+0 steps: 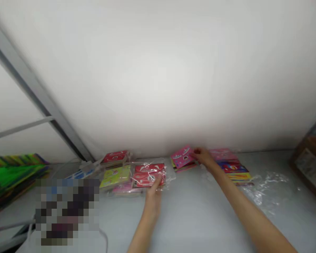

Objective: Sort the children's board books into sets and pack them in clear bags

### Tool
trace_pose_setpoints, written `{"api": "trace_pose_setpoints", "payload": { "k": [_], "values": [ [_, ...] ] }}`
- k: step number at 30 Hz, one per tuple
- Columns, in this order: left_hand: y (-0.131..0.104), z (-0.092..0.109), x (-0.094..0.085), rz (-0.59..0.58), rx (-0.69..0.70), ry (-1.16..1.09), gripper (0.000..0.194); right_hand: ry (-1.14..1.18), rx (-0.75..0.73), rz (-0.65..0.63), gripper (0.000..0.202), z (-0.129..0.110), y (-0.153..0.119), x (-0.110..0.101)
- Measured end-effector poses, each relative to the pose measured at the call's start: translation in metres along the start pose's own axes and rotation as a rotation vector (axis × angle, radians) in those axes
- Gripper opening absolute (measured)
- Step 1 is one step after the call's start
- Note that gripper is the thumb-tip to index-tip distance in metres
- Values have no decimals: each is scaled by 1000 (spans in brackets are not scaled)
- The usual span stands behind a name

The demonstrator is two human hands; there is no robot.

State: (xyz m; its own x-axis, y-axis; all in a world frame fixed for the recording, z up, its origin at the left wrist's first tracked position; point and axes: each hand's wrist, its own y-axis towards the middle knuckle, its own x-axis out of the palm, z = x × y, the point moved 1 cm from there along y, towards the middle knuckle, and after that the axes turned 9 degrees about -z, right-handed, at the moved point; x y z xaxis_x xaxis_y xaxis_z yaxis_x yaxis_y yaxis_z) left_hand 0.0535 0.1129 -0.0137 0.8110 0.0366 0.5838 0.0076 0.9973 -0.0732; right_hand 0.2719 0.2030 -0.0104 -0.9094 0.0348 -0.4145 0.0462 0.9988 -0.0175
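Note:
My left hand is closed on a clear plastic bag with a red booklet inside, the thumb over its right side. My right hand pinches the right edge of a pink booklet, which is tilted above other thin booklets. Left of my left hand lie a yellow-green bagged booklet, a pink bagged one and a red stack. Just right of my right hand are more booklets: a pink pile and a blue-and-red one over yellow ones.
Crumpled clear plastic bags lie on the grey table at the right. A cardboard box stands at the far right. Bright green printed material is at the far left, near a metal frame. A white wall rises behind the table.

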Motion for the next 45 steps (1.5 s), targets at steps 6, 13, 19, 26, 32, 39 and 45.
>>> {"api": "trace_pose_setpoints", "payload": {
  "k": [6, 13, 19, 26, 32, 39, 45],
  "values": [
    [-1, 3, 3, -28, 1, -13, 36, 298, -87, -92, 23, -36, -17, -12],
    [-4, 10, 9, -51, 34, -19, 29, 391, -98, -199, 21, -62, -36, -16],
    [-2, 7, 6, -59, 31, 12, 35, 405, -85, -270, 24, -58, -35, -6],
    [-3, 8, 9, -47, 35, 26, 37, 564, -56, -398, 23, -57, -34, 3],
    [-2, 7, 12, -57, 87, -3, 33, 691, -18, -561, 23, -50, -32, 23],
    [-2, 7, 10, -28, 69, 26, 27, 447, -93, -655, 33, -63, -45, 26],
    [-3, 7, 14, -63, 63, 42, 23, 233, -205, -875, 46, -72, -56, 24]
  ]
}}
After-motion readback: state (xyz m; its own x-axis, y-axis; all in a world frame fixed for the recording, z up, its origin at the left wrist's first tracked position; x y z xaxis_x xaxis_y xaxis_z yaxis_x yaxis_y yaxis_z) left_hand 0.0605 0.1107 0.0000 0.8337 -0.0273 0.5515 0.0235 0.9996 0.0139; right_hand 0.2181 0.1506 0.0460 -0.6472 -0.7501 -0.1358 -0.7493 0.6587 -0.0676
